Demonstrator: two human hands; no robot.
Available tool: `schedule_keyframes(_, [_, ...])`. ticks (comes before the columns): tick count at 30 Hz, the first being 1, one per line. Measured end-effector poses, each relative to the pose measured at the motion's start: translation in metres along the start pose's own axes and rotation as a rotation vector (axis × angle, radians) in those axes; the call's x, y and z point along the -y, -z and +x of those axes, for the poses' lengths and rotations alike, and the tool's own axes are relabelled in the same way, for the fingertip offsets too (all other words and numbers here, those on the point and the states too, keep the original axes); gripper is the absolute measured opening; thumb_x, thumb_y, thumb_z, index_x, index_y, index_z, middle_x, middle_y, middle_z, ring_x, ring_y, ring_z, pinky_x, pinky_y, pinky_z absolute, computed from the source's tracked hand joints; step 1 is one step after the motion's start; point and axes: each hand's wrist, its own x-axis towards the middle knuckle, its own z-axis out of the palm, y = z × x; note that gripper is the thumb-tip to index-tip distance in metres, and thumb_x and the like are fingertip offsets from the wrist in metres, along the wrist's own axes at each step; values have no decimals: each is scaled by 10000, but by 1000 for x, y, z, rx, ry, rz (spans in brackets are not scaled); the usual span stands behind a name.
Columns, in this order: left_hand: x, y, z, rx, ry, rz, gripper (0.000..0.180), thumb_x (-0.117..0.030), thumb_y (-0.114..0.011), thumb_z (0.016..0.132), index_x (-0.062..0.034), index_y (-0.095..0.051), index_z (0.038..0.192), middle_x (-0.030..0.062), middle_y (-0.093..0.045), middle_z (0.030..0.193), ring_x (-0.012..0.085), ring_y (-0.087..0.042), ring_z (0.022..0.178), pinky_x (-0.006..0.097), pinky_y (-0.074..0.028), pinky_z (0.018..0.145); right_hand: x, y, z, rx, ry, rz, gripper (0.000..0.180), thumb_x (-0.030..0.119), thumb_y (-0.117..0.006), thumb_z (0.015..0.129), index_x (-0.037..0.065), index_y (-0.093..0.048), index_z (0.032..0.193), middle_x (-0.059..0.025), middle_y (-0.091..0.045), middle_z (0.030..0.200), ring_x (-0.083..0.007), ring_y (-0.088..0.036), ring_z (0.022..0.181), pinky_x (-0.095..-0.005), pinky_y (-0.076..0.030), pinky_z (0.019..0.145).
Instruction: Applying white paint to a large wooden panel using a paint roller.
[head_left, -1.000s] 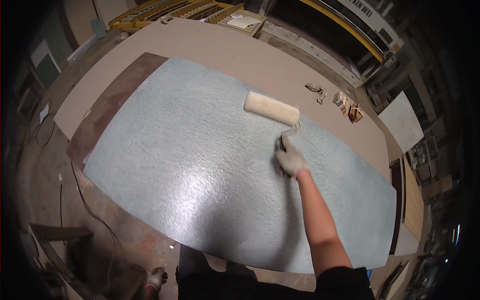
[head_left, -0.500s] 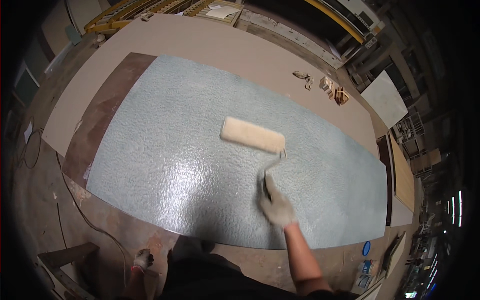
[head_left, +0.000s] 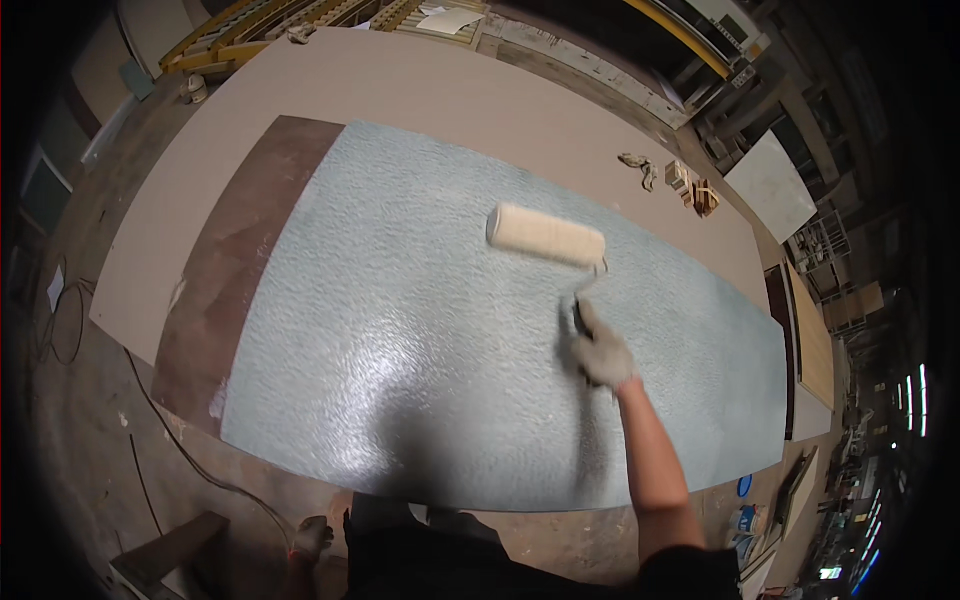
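Observation:
My right hand (head_left: 604, 355), in a pale work glove, is closed round the handle of a paint roller (head_left: 546, 236). The roller's long cream sleeve rests on or just above a large light blue-green panel (head_left: 330, 270), right of its middle. Wet gloss and a stippled texture show across that panel. At the lower left, near my body, my left hand (head_left: 313, 538), also gloved, hangs with its fingers curled; I see nothing in it. A bare brown strip (head_left: 235, 240) borders the panel's left end.
A larger beige sheet (head_left: 430, 85) lies beneath, bearing small wood blocks (head_left: 693, 188) and crumpled gloves (head_left: 638, 168). A cable (head_left: 190, 455) crosses the floor at left. A blue lid (head_left: 744, 486) and a tub (head_left: 745, 522) stand lower right; a roller conveyor (head_left: 290, 45) lies beyond.
My right hand has pushed the roller farther away and to the right over the panel. The view has shifted slightly; my left hand stays low with its fingers curled.

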Motion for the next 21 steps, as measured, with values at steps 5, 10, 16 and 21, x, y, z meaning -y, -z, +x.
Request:
schedule_keyframes(5, [-51, 47, 21, -69, -53, -72, 209, -285, -642, 951, -90, -638, 1026, 49, -636, 761, 172, -617, 598, 321, -469, 493, 35, 14, 147, -82, -163, 242, 675, 136, -523, 873, 238, -406, 1530, -132, -649, 748, -208, -593, 446, -376, -479, 400])
schedule_keyframes(10, [-61, 89, 32, -109, -106, -124, 207, -302, -665, 959, -115, -641, 1044, 28, -631, 759, 165, -612, 595, 320, -466, 498, 57, 7, 118, 15, -148, 329, 456, 134, -522, 877, 175, -448, 1326, -122, -598, 693, -213, -606, 462, -379, -482, 406])
schedule_keyframes(16, [-54, 86, 24, -50, -115, -4, 212, -286, -657, 962, -116, -618, 1083, 41, -634, 787, 164, -614, 632, 317, -470, 523, 24, -65, -79, -77, 35, 19, 771, 253, -570, 885, 126, -321, 1604, -319, -656, 1233, -451, -708, 968, -461, -542, 907])
schedule_keyframes(21, [-39, 91, 20, 70, -12, 187, 202, -305, -665, 956, -111, -632, 1005, 50, -642, 791, 169, -615, 641, 313, -466, 533, 4, -64, -256, 201, -27, 95, 684, 164, -579, 951, 132, -346, 1594, -226, -706, 877, -290, -701, 687, -408, -561, 669])
